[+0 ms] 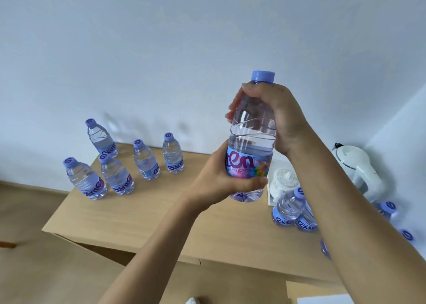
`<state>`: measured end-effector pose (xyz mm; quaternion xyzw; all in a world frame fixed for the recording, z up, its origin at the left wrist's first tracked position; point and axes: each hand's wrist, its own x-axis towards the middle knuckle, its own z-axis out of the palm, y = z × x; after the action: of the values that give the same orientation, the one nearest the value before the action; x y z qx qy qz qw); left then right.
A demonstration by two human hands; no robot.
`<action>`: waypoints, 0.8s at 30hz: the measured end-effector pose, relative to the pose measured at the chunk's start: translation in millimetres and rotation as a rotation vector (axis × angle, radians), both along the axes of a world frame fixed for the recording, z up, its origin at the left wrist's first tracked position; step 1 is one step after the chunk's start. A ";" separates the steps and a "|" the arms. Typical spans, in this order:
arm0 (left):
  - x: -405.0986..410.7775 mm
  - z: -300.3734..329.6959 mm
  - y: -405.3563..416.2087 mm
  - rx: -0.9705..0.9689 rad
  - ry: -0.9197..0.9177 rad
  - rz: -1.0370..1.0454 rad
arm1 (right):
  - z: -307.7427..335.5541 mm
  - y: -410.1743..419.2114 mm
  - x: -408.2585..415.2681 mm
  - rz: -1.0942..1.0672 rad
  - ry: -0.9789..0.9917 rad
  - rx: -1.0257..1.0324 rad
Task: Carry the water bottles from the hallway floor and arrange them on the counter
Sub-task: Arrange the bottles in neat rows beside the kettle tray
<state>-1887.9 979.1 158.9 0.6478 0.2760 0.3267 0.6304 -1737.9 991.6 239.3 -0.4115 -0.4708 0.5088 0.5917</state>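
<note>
You've got one clear, purple-capped water bottle [251, 140] upright in midair — five more [144, 159] standing on the counter [161, 216], others at right, probably four.

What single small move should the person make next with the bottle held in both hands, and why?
Probably lower the held bottle onto the bare wood of the counter beside the five standing bottles. The left hand and the right hand hold it upright above the counter, not yet set down.
</note>
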 end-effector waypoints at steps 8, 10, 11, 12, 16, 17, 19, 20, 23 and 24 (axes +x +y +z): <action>21.8 -1.0 -12.3 0.046 0.005 0.179 | 6.5 -8.5 -4.0 -0.346 -0.080 0.009; 27.1 -1.8 -15.6 0.058 0.016 0.224 | 6.3 -9.7 -4.1 -0.405 -0.118 0.016; 28.2 -1.5 -16.5 0.053 0.022 0.222 | 7.0 -10.8 -2.5 -0.399 -0.141 0.014; 27.9 -0.4 -16.4 0.045 0.026 0.208 | 7.8 -11.9 0.2 -0.365 -0.168 0.013; 17.8 7.2 -13.3 0.010 -0.036 0.085 | 12.3 -18.6 17.9 -0.087 -0.222 0.041; 16.2 9.5 -13.7 0.014 -0.039 0.034 | 12.7 -20.0 20.8 -0.028 -0.172 0.037; 15.8 13.0 -16.0 0.002 -0.038 -0.044 | 12.5 -22.4 22.5 0.046 -0.061 0.027; 16.3 13.6 -16.8 -0.011 -0.043 -0.059 | 12.7 -22.9 21.8 0.041 -0.035 0.026; 19.6 12.3 -17.8 -0.043 -0.058 -0.071 | 12.5 -24.0 20.1 -0.060 -0.060 0.035; 20.7 11.9 -18.1 -0.049 -0.061 -0.074 | 12.5 -24.5 19.6 -0.100 -0.082 0.041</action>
<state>-1867.2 961.0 170.8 0.6317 0.2404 0.3161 0.6658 -1718.2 967.1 251.8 -0.4430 -0.4838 0.4513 0.6050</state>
